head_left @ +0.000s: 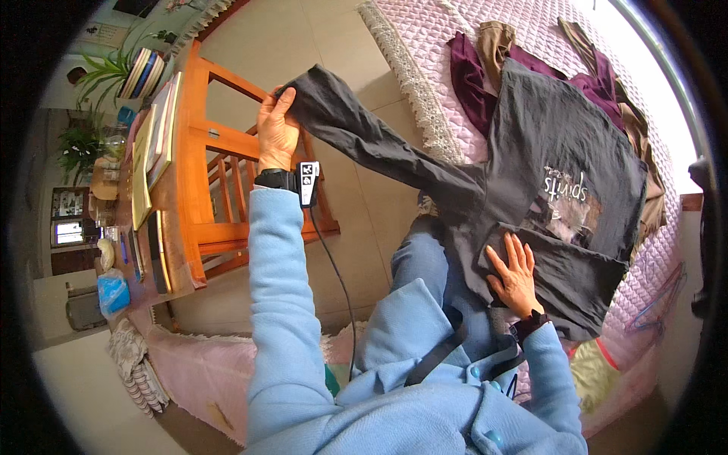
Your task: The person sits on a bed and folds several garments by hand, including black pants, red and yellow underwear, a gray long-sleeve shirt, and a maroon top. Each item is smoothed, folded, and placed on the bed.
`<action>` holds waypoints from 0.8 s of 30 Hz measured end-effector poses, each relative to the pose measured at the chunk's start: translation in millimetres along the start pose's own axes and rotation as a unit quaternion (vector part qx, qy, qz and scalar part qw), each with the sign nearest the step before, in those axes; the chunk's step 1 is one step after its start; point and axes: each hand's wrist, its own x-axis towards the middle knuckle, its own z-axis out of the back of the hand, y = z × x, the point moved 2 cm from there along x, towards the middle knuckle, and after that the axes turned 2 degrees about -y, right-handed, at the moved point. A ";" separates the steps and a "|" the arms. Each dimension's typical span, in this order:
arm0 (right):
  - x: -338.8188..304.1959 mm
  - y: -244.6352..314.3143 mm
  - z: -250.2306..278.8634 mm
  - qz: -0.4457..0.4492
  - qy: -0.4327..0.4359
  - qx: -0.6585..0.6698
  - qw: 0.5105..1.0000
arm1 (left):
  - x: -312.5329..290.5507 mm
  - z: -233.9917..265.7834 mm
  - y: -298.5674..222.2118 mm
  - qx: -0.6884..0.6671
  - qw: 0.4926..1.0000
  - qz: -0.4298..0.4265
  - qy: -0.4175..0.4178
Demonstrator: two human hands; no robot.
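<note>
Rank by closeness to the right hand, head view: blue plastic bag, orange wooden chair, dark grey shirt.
From the right hand, nearest first:
1. Dark grey shirt: directly under the palm.
2. Orange wooden chair: off to the left.
3. Blue plastic bag: far left, beyond the chair.

Two hands (278, 135) (514, 277); one grey shirt (531, 144); one wooden chair (220, 142); two dark wristbands (274, 179) (529, 324); one black cable (334, 262)

Pale lettering (566, 184) stands upside down on the grey shirt (523, 136); black-and-white signs (307, 180) mark a small black box (306, 200).
</note>
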 end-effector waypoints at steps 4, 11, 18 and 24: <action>-0.6 -0.6 -0.8 -0.001 0.000 -0.001 1.000 | 1.7 4.2 -31.8 0.172 0.967 -0.175 -0.060; -2.3 -2.4 -2.2 0.000 -0.004 0.000 1.000 | 7.1 33.1 -61.7 0.628 0.766 -0.129 -0.034; -1.4 -1.5 -1.4 0.001 -0.005 0.001 1.000 | 4.7 44.6 -77.6 0.556 0.787 0.261 0.060; -4.4 -5.5 -3.1 0.013 -0.022 -0.001 1.000 | -0.7 24.6 -79.0 0.318 0.922 0.210 0.071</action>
